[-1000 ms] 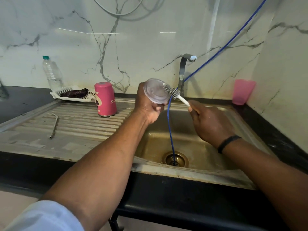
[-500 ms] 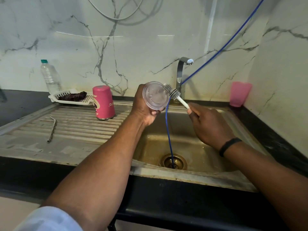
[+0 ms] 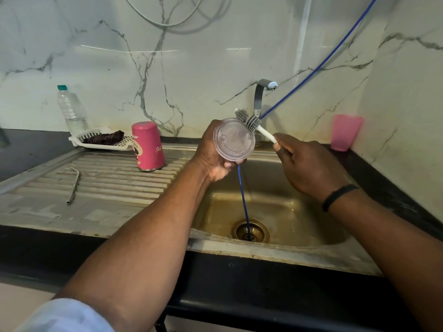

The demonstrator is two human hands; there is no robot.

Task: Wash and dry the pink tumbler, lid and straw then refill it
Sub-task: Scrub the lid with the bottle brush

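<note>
My left hand (image 3: 214, 155) grips the clear round lid (image 3: 233, 139) by its edge, holding it up over the sink (image 3: 287, 212). My right hand (image 3: 304, 164) holds the white handle of a bristle brush (image 3: 249, 122), whose grey bristles lie against the lid's upper right rim. The pink tumbler (image 3: 148, 146) stands upside down on the ribbed draining board. A metal straw (image 3: 74, 185) lies on the board to the left.
A tap (image 3: 262, 92) rises behind the sink. A blue hose (image 3: 244, 204) runs from the upper right down into the drain. A white tray (image 3: 100, 142) with a dark cloth, a plastic bottle (image 3: 70, 109) and a pink cup (image 3: 345, 133) stand along the wall.
The brush has slid along the lid's upper rim, and my left hand has turned the lid slightly to face me more.
</note>
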